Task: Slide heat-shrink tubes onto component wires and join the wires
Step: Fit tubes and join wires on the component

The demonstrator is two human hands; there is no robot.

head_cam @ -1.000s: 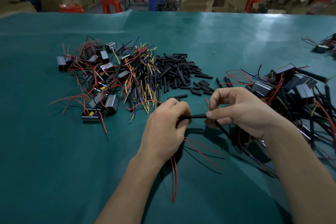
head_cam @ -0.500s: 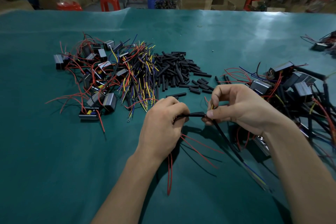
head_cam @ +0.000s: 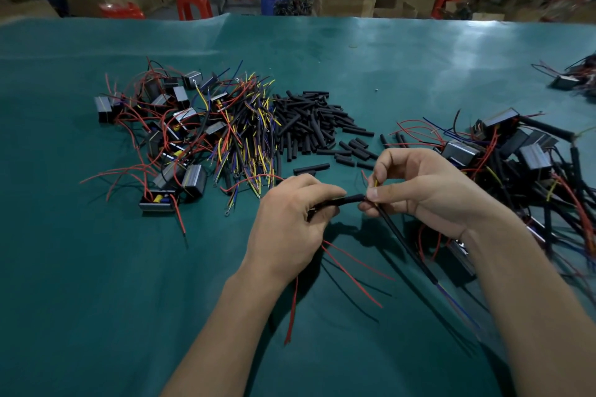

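My left hand (head_cam: 290, 229) is closed around a component, hidden in the palm, with red wires (head_cam: 351, 274) trailing out below it. A black heat-shrink tube (head_cam: 346, 200) bridges the gap between both hands. My right hand (head_cam: 419, 190) pinches the tube's right end together with a black sleeved cable (head_cam: 409, 248) that runs down to the right; a yellow wire tip sticks up at the thumb. A pile of loose black heat-shrink tubes (head_cam: 309, 122) lies beyond my hands.
A heap of small grey components with red wires (head_cam: 167, 135) lies at the left, beside a bundle of yellow, blue and red leads (head_cam: 245, 142). Assembled components with black cables (head_cam: 522, 164) are piled at the right. Green table cover (head_cam: 96, 284); boxes and red stools behind.
My hands have stayed almost in place. The gap between them has narrowed slightly, and the tube sits closer to my right fingertips.
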